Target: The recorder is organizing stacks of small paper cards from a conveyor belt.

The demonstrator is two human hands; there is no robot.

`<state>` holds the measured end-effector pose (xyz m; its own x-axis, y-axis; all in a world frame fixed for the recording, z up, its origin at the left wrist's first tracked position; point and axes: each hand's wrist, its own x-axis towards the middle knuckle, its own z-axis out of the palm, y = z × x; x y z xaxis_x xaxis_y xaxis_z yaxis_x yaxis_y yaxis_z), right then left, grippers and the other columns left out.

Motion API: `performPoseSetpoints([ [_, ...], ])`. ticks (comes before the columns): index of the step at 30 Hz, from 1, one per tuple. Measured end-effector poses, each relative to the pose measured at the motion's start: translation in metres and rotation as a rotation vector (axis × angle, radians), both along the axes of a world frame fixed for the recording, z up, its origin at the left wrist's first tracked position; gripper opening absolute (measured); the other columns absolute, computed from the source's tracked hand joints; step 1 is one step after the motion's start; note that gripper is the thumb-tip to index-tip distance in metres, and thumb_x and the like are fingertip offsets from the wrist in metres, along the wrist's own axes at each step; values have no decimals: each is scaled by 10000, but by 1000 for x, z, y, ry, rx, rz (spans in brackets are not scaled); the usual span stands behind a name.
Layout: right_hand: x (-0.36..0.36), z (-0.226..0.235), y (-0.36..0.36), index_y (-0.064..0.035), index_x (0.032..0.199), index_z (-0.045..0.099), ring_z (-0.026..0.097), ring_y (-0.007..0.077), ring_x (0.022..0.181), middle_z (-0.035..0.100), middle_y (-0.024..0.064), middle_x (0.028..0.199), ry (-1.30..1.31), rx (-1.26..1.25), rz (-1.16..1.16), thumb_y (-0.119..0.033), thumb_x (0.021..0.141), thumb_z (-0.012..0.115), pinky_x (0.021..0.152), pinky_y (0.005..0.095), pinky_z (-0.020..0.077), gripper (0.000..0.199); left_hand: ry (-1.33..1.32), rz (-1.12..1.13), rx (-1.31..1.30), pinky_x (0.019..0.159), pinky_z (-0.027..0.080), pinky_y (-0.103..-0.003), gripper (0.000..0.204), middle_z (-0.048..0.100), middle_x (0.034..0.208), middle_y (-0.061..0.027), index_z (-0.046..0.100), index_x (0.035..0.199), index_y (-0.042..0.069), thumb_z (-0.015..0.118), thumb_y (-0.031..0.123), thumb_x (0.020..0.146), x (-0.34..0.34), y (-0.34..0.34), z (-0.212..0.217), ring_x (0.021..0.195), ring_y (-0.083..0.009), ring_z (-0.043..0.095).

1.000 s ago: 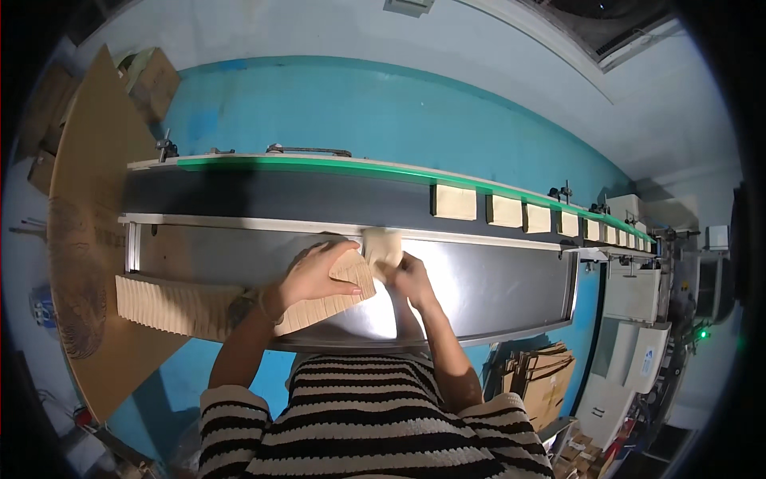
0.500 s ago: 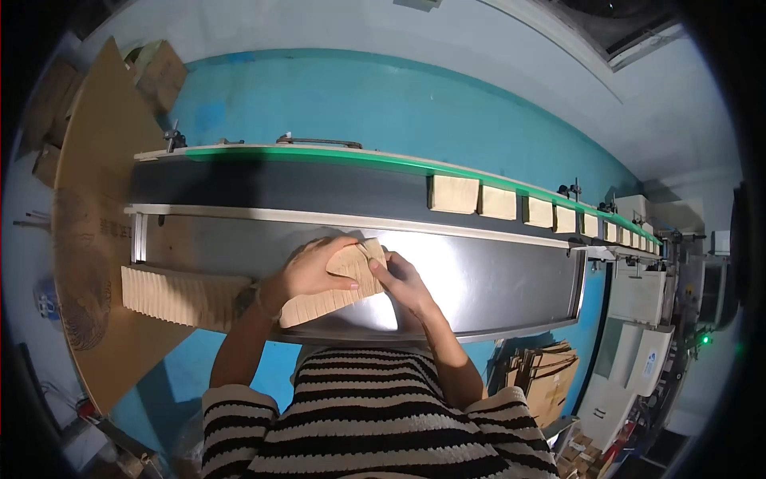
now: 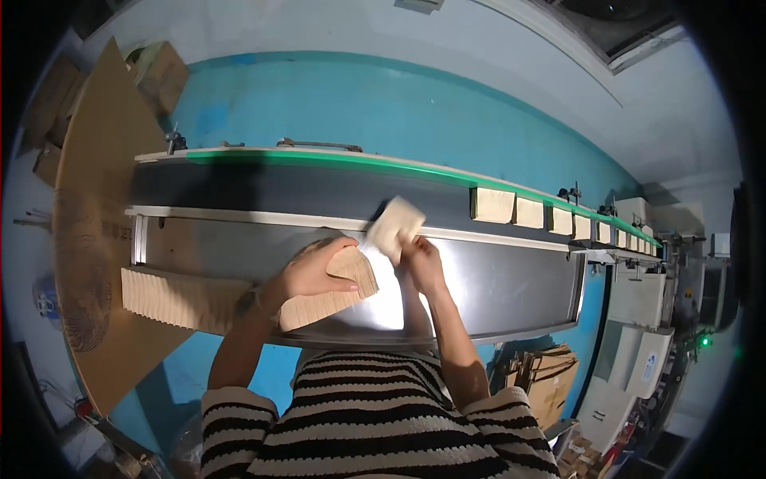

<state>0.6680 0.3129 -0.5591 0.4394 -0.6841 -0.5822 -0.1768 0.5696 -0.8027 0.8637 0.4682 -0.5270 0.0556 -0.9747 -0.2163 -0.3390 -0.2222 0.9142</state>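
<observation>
My left hand (image 3: 307, 274) is wrapped over the end of a row of beige folded paper packets (image 3: 323, 306), its thumb across the front. Between the fingers and thumb of my right hand (image 3: 423, 263) is a single beige paper packet (image 3: 396, 229), tilted and slightly blurred, raised over the near rail of the conveyor. Left of my left forearm, a longer row of the same packets (image 3: 179, 298) stands packed on edge. What kind of paper goods they are, I cannot tell for sure.
A dark conveyor belt (image 3: 335, 186) runs along the back beside a green guide strip (image 3: 319, 162), carrying several spaced packets (image 3: 492, 205) at the right. In front lies a steel tray table (image 3: 511, 279). A large cardboard sheet (image 3: 96, 239) stands left; flattened cartons (image 3: 546, 383) lean below right.
My right hand has pulled one packet off the row's end and moved it up and right. The packets on the belt have shifted right. My left hand stays on the row.
</observation>
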Motion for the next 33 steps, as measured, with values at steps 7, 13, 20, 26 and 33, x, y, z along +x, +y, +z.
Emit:
performPoseSetpoints([
  [7,26,18,59,-33,1150,641,565,134,917,636,57,967,213,-491,496,-434,944,667,874,273,463,452,-54,4,-50,1006,459,-403,734,591,1296,-159,495,1345,84,849,326,750,14,11,-19,1205,-341,570],
  [13,24,3,61,3,1178,644,601,128,848,669,69,928,127,-36,342,-433,968,638,756,267,487,484,-37,-36,26,1030,446,-433,786,585,1304,-213,482,1371,71,835,379,740,26,25,-15,1219,-390,553],
  [20,39,-14,51,-17,1233,646,634,149,914,698,98,998,195,16,597,-465,944,652,808,290,497,533,-24,43,-125,1031,441,-432,796,587,1309,-203,477,1384,94,841,376,734,36,38,-35,1224,-384,553],
  [26,39,-41,55,-10,1207,644,633,139,832,698,82,965,206,-157,401,-404,947,673,762,286,499,473,-28,-13,20,1016,447,-429,756,602,1269,-178,495,1341,88,842,372,733,49,43,-39,1192,-377,567],
  [33,75,-12,87,-11,1133,612,589,117,839,622,76,919,226,-452,500,-393,926,709,738,275,492,445,-4,4,-13,1016,448,-432,736,602,1271,-170,511,1323,91,845,373,731,58,48,-50,1198,-369,565],
])
